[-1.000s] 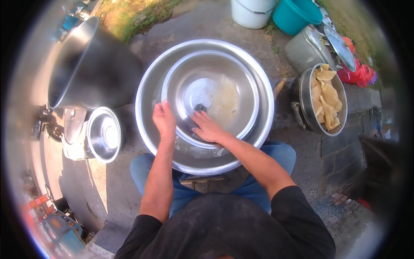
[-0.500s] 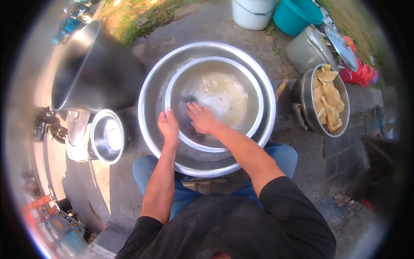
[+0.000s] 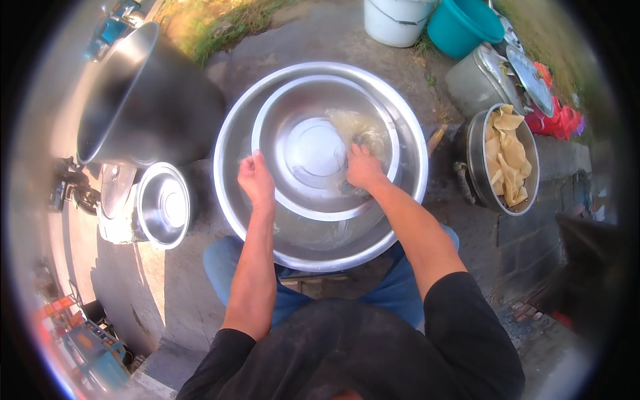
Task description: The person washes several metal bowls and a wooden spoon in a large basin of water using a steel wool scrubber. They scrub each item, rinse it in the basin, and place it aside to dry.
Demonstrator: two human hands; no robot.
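A smaller metal basin [image 3: 313, 143] sits inside a larger metal basin [image 3: 232, 170] in front of me, over my knees. My left hand [image 3: 256, 177] grips the smaller basin's left rim, thumb up. Inside that basin, at its right side, my right hand [image 3: 365, 168] presses a dark grey wad [image 3: 352, 189] against the wall; its edges show above and below the fingers, and I cannot make out exactly what it is. Cloudy water [image 3: 363, 127] pools and splashes around the fingertips. Beneath the smaller basin, some water also shows in the larger one.
To the left stand a tall metal pot [image 3: 153, 100] and a small shiny basin [image 3: 164, 205]. On the right is a pot of tan, folded sheets [image 3: 510, 157]. Behind are a white bucket [image 3: 398, 23], a teal tub [image 3: 463, 27] and a square metal can [image 3: 477, 80].
My right hand has swept from the left of the smaller basin to its right side with the dark grey wad. The water has shifted right, baring the bottom. My left hand stays at the rim.
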